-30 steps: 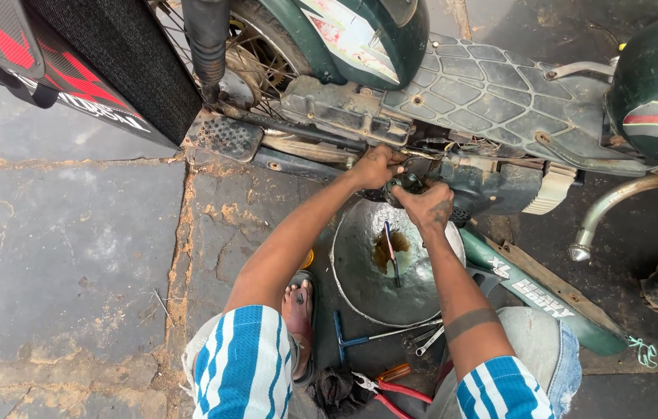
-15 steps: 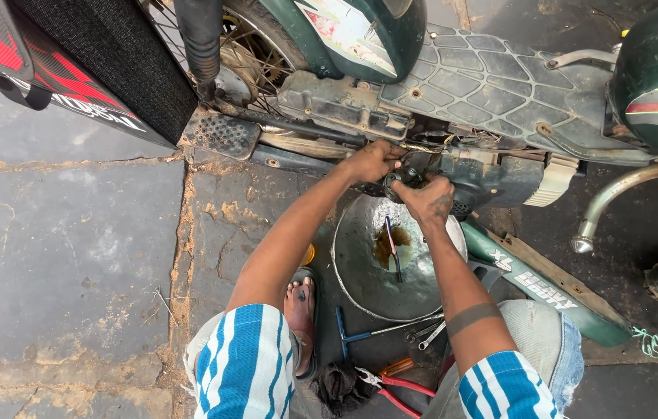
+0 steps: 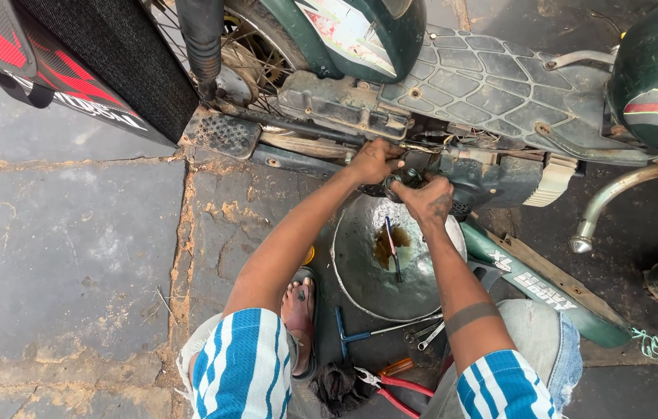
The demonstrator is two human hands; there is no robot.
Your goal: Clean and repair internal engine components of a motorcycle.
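Hands at the motorcycle engine (image 3: 492,174): left hand (image 3: 373,161) and right hand (image 3: 427,199) both closed around a part under it, directly above a metal drain pan (image 3: 360,264) holding dark oil.

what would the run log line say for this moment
left hand on engine underside | right hand beside it, fingers curled | metal pan below with dark oil | pliers on ground
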